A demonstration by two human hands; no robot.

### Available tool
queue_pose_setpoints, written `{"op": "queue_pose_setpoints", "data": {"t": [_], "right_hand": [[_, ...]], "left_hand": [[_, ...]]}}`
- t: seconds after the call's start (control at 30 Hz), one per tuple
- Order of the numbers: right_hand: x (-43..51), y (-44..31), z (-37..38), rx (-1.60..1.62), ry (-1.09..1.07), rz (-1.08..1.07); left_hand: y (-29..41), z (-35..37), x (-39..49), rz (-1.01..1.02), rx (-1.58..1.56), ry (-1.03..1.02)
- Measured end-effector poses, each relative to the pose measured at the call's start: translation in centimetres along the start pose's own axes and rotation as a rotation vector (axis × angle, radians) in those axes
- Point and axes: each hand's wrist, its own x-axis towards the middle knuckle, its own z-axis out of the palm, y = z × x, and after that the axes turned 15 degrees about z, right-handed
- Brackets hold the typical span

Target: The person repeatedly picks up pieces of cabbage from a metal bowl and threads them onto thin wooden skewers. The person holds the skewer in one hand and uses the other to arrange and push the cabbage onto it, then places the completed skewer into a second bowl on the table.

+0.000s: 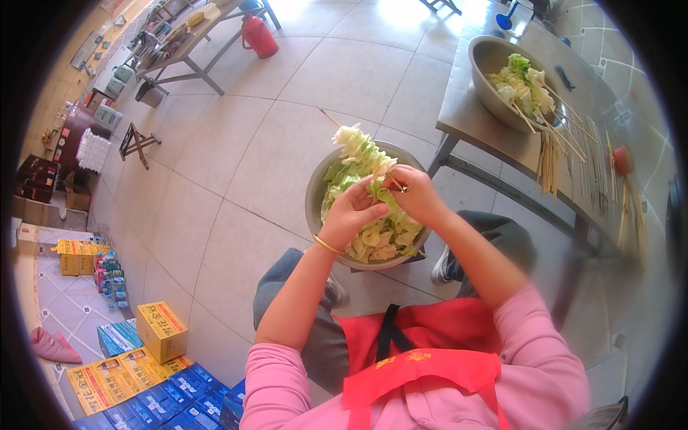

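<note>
A bamboo skewer (329, 116) slants over a metal bowl (314, 209), threaded with bunched pieces of cabbage (363, 148). My right hand (416, 193) grips it near its lower end, where a bare stretch of stick shows by the fingers. Just left of it, my left hand (352, 209) pinches a loose green cabbage leaf (388, 199) close to the threaded pieces; the fingertips are partly hidden. Below both hands, the bowl holds a heap of torn cabbage leaves (376, 239) and sits between my knees on a low support.
On the steel table (457, 107) at right, a metal basin (478, 75) holds cabbage skewers (524, 88). Loose skewers (548, 166) lie alongside. A red thermos (259, 37) and a folding stool (138, 145) stand on the floor. Blue cartons (166, 400) and yellow cartons (161, 330) are stacked lower left.
</note>
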Motion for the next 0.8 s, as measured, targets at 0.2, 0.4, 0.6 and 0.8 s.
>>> {"op": "queue_pose_setpoints", "data": {"t": [0.2, 0.4, 0.6, 0.8], "right_hand": [[-0.5, -0.8, -0.1, -0.034, -0.013, 0.030], [-0.6, -0.8, -0.3, -0.126, 0.008, -0.002], [-0.6, -0.9, 0.1, 0.103, -0.068, 0.098], [-1.3, -1.2, 0.7, 0.313, -0.175, 0.233]], "left_hand": [[-1.4, 0.0, -0.1, 0.032, 0.171, 0.126], [-0.9, 0.8, 0.3, -0.026, 0.112, 0.218], [-0.3, -1.2, 1.0, -0.002, -0.151, 0.378], [1.9, -4.8, 1.9, 0.100, -0.202, 0.568]]}}
